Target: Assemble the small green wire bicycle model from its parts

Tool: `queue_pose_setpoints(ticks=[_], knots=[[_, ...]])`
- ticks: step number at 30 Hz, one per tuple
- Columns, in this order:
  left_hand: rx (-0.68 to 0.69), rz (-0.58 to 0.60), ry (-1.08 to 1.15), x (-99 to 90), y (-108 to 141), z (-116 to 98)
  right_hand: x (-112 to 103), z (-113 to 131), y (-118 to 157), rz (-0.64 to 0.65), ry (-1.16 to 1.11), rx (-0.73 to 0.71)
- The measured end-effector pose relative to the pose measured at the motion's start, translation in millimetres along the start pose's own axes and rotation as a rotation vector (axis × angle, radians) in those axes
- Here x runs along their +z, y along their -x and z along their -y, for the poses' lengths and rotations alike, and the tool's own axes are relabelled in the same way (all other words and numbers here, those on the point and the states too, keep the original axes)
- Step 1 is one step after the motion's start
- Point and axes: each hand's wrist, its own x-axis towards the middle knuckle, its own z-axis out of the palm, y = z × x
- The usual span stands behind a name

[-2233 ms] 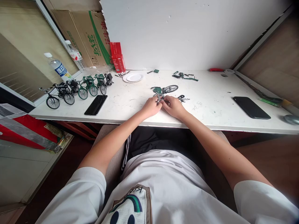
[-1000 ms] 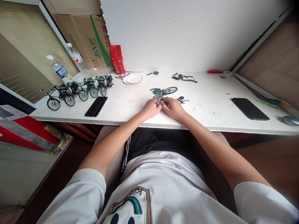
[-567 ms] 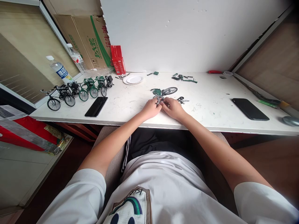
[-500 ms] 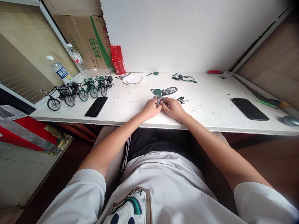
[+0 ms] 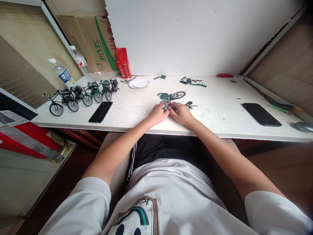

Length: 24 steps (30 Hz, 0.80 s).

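My left hand (image 5: 158,114) and my right hand (image 5: 181,112) meet over the near middle of the white table, fingers closed around small silvery bicycle parts (image 5: 167,103). Which piece each hand grips is partly hidden by the fingers. Just beyond my fingertips lie a green piece (image 5: 164,96) and a spoked model wheel (image 5: 177,95). To the right of my right hand are small black and silver parts (image 5: 189,104). Farther back rests a group of green and black parts (image 5: 189,80).
Several small model bicycles (image 5: 93,93) stand at the left, behind a phone (image 5: 100,112). White plates (image 5: 140,83), a red box (image 5: 123,63) and bottles (image 5: 64,74) are at the back left. A black case-like object (image 5: 262,114) lies at the right.
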Motion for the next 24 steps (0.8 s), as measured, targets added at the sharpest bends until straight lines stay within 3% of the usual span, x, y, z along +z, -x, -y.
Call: queue_pose_setpoints(ticks=[24], knots=[[-0.001, 0.001, -0.019, -0.8, 0.6, -2.7, 0.2, 0.4, 0.0, 0.003, -0.002, 0.007]])
